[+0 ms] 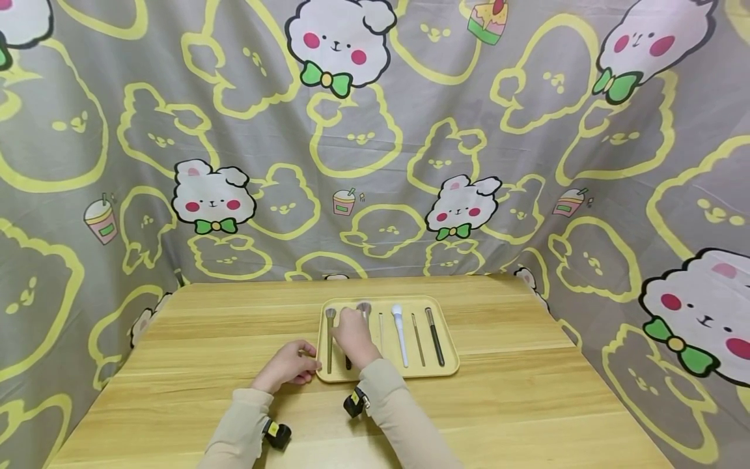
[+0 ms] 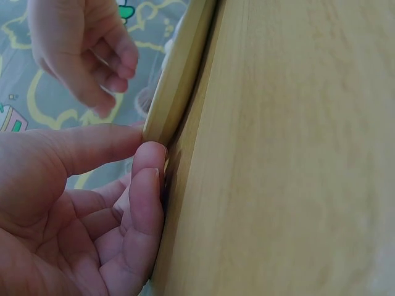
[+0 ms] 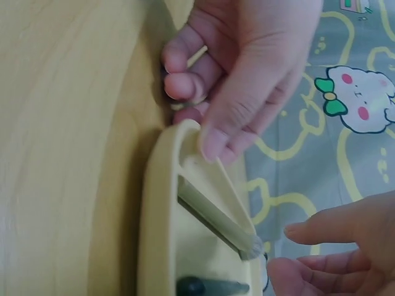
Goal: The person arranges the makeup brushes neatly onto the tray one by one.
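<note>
A shallow yellow tray (image 1: 383, 374) with several makeup brushes lies on the table. My left hand (image 1: 288, 366) pinches its left rim, thumb on top and fingertips at the side, as the left wrist view shows. Above the tray's left part is my right hand (image 1: 355, 339), its thumb and fingers apart with nothing between them in the right wrist view. Nearest it are an olive-green brush (image 1: 330, 342) along the left side and a dark-handled brush (image 3: 213, 287). The right hand partly hides a fluffy brush head (image 1: 364, 307) near the back rim.
Farther right in the tray lie a slim pale brush (image 1: 381, 331), a white brush with a bluish ferrule (image 1: 401, 335), a thin brown brush (image 1: 418, 340) and a black brush (image 1: 435, 337). A patterned grey curtain (image 1: 387, 150) surrounds the wooden table (image 1: 515, 391) behind and at both sides.
</note>
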Motion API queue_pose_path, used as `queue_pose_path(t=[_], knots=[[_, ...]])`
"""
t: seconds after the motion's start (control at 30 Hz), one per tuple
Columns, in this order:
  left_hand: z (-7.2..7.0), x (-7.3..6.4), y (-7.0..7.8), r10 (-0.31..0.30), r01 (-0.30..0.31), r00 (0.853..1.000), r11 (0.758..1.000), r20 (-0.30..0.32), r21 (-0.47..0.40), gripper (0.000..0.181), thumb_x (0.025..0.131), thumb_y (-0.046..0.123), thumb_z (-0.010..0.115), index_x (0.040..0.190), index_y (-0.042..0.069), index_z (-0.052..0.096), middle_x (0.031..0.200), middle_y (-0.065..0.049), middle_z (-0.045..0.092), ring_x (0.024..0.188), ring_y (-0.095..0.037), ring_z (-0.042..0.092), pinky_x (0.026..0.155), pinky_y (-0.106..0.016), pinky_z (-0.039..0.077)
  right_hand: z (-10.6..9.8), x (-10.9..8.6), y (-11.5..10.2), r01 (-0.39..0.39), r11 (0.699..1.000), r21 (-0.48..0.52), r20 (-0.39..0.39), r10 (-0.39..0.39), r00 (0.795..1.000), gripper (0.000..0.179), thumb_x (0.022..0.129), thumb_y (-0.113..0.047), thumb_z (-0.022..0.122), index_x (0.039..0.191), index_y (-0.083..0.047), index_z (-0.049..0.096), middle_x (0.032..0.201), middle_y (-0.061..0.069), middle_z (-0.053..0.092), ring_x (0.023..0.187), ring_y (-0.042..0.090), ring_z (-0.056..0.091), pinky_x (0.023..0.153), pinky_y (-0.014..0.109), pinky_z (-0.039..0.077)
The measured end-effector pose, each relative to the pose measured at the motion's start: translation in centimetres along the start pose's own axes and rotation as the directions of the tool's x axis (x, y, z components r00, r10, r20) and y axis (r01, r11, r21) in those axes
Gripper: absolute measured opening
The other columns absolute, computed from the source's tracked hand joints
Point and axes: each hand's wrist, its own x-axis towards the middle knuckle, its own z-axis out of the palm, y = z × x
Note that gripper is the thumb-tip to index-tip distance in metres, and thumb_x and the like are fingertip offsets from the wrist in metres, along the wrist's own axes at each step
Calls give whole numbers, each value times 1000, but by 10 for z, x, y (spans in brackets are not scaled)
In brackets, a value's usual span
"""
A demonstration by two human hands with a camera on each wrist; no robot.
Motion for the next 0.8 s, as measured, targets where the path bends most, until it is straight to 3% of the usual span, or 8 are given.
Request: queue_pose_path(t=[0.1,0.27,0.5,0.63,0.73,0.8], knots=[[-1,1,-1,1,-1,1000,1000,-1,-4,28,84,5,69,107,-4,55,75,-9,62,58,-15,56,51,-26,50,-5,2,4,-12,1000,3,3,12,1000,24,81,-7,73,66,-5,56,58,2,53,50,13,46,45,24,37],[-4,2,-1,-17,17,1000,1000,6,-5,27,85,6,69,107,-3,55,75,-9,62,58,-15,57,51,-26,50,-11,4,13,-39,998,58,40,36,999,42,85,-5,66,60,-14,34,56,-3,30,46,11,33,42,23,29],[-12,-1,-1,-10,8,998,999,54,39,32,86,10,70,111,-3,55,78,-10,65,62,-17,60,55,-29,53,-23,6,28,-11,993,116,17,9,1000,47,84,-1,61,60,-16,24,56,-5,19,47,8,20,43,20,20],[-24,-5,3,12,-18,997,997,80,76,40,86,13,69,118,-5,54,81,-10,66,66,-18,61,57,-31,52,-36,8,39,-21,988,153,20,18,1000,39,90,-6,59,57,-12,37,49,-6,27,42,7,24,40,18,22],[-34,-10,9,34,-42,996,995,86,85,45,88,14,67,124,-8,52,84,-13,66,67,-19,61,57,-31,51,-48,8,51,-43,989,141,6,42,999,23,92,-16,63,76,0,58,57,3,50,43,8,36,40,19,30],[-42,-12,12,50,-57,995,994,88,89,48,90,16,66,127,-9,49,87,-15,65,67,-19,61,57,-32,50,-58,8,59,-39,994,99,-17,41,999,23,92,-19,65,92,4,62,70,10,60,49,10,43,44,20,37]])
